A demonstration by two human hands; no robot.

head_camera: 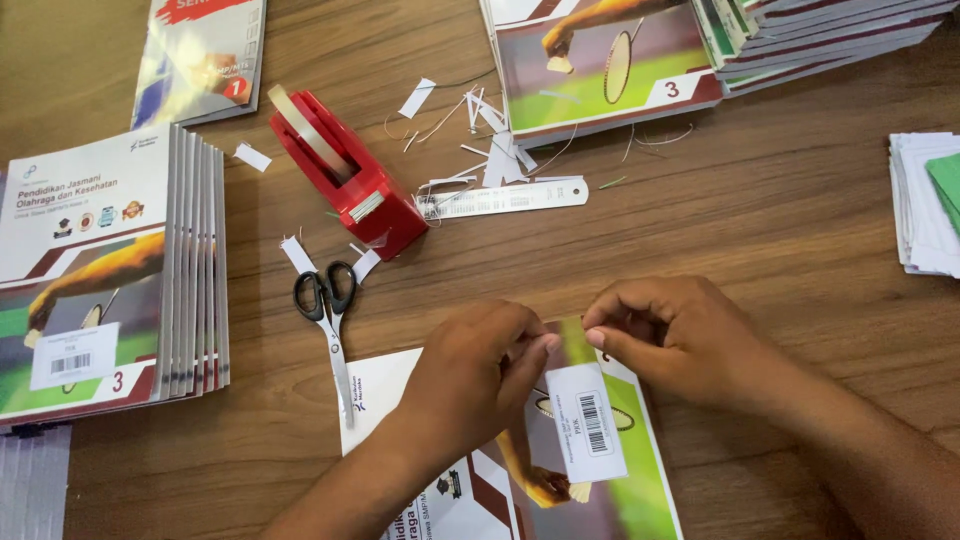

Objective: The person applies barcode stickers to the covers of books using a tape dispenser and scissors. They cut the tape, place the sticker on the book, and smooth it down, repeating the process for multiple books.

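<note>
Barcode label, white and oblong, lies on the cover of the book at the bottom middle of the wooden table, and I see both hands on it. My left hand is curled, fingertips pressing the label's upper left edge; my right hand pinches at its top end with thumb and forefinger (I cannot tell whether a strip of tape sits between them). Just left of the book lie black-handled scissors, blades pointing toward me. Beyond them stands a red tape dispenser, with a metal ruler beside it among white paper scraps. A labelled stack of books sits far left, another stack top right.
</note>
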